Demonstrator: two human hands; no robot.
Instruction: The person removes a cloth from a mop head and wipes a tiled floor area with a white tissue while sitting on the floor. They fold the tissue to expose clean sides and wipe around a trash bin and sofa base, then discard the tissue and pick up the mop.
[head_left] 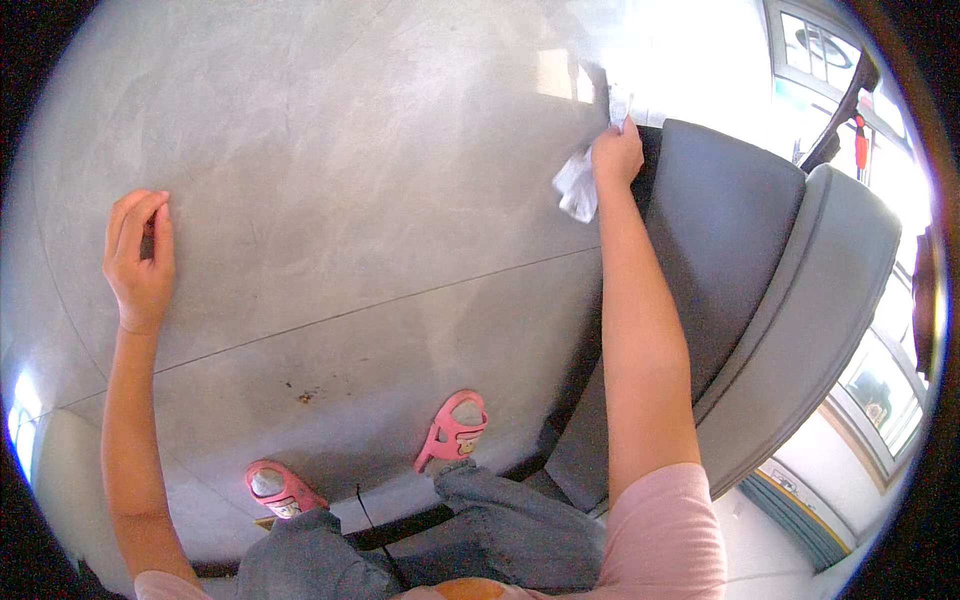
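Out at the left, my left hand point(138, 262) hangs over the grey floor. Its fingers curl in toward the thumb, and nothing shows between them. My right hand point(617, 158) reaches out past the far end of a dark grey padded sofa point(725, 215). It is closed around a crumpled white tissue point(577, 187), whose loose part hangs out to the left of the hand. Another pale bit sticks up above the fingers against the bright light. The middle of the tissue is hidden in the grip.
Grey floor point(330, 180) with a thin seam lies ahead. Small dark crumbs point(305, 397) are scattered near my feet in pink sandals point(455, 430). A thin dark cord point(370, 520) runs between my legs. Windows point(880, 400) and a folded grey-green fabric point(795, 520) are at the right.
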